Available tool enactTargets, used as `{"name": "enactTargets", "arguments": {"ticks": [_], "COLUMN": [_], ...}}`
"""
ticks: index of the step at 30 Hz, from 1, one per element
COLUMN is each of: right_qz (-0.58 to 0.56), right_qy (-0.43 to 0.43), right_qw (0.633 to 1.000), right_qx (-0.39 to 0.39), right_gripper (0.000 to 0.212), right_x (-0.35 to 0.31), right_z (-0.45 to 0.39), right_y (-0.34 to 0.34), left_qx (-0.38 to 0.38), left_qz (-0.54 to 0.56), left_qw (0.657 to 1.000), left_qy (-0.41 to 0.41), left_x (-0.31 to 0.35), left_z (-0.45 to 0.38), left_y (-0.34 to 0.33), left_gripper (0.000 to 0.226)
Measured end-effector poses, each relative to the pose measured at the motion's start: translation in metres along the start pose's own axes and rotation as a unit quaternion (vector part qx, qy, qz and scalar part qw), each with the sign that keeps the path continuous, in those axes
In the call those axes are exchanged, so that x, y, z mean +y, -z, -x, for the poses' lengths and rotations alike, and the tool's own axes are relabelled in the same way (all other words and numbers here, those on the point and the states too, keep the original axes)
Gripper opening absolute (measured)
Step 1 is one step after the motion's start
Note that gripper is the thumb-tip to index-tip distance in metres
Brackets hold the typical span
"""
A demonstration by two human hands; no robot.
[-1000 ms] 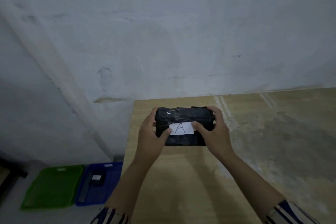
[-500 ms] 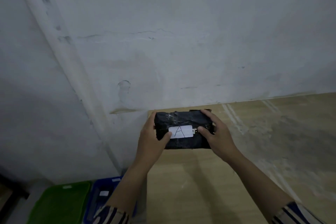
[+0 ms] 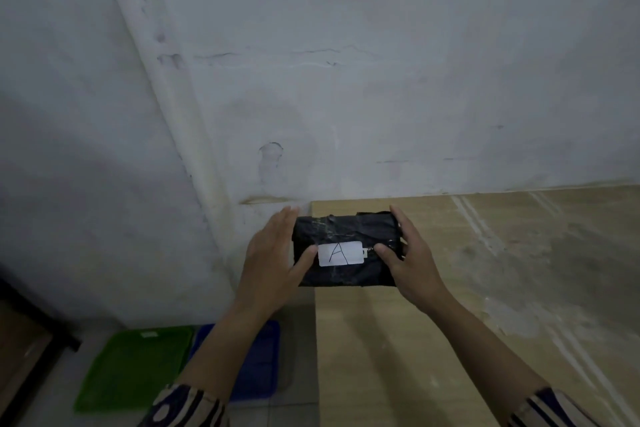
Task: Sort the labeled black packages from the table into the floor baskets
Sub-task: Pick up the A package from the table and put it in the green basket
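A black wrapped package point(image 3: 346, 229) with a white label reading "A" is held above the far left corner of the wooden table point(image 3: 485, 288). My left hand point(image 3: 273, 260) grips its left end, thumb on the front beside the label. My right hand point(image 3: 412, 263) grips its right end, thumb near the label's right edge. On the floor at lower left lie a green basket point(image 3: 135, 367) and a blue basket point(image 3: 266, 357), side by side. My left forearm covers much of the blue basket, so its contents are hidden.
A pale plaster wall point(image 3: 346, 80) rises right behind the table, with a wall corner running down on the left. A dark wooden frame point(image 3: 31, 322) stands at the far left by the floor. Tiled floor shows between the baskets and the table's left edge.
The package and both hands have shifted left towards the table's left edge, now partly past it. The view has swung, and my left arm now covers more of the blue basket.
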State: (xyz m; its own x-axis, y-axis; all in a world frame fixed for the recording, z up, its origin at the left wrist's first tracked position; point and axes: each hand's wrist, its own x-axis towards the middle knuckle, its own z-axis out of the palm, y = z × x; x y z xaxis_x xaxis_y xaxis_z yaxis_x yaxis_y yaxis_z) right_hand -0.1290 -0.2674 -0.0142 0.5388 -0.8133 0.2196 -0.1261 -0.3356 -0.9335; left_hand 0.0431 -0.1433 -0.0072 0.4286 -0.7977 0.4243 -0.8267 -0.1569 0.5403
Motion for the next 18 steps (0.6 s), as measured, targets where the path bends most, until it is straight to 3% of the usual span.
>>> {"name": "enactTargets", "arguments": {"ticks": [4,9,18], "right_qz": [-0.005,-0.012,0.004], "right_qy": [-0.002,-0.003,-0.037], "right_qw": [1.0,0.999,0.999], "right_qx": [-0.016,-0.042,-0.035], "right_gripper": [0.064,0.063,0.063], "right_x": [-0.008,-0.017,-0.043], "right_z": [-0.005,-0.002,0.016], "right_y": [-0.028,-0.075,-0.211], "left_qx": [-0.039,-0.034,-0.064], "left_qz": [-0.056,-0.062,-0.062], "left_qw": [0.997,0.995,0.994], "left_qy": [0.032,0.066,0.068], "left_x": [-0.024,-0.062,-0.182], "left_z": [0.011,0.026,0.051], "left_y": [0.017,0.043,0.113], "left_gripper": [0.065,0.065,0.063]}}
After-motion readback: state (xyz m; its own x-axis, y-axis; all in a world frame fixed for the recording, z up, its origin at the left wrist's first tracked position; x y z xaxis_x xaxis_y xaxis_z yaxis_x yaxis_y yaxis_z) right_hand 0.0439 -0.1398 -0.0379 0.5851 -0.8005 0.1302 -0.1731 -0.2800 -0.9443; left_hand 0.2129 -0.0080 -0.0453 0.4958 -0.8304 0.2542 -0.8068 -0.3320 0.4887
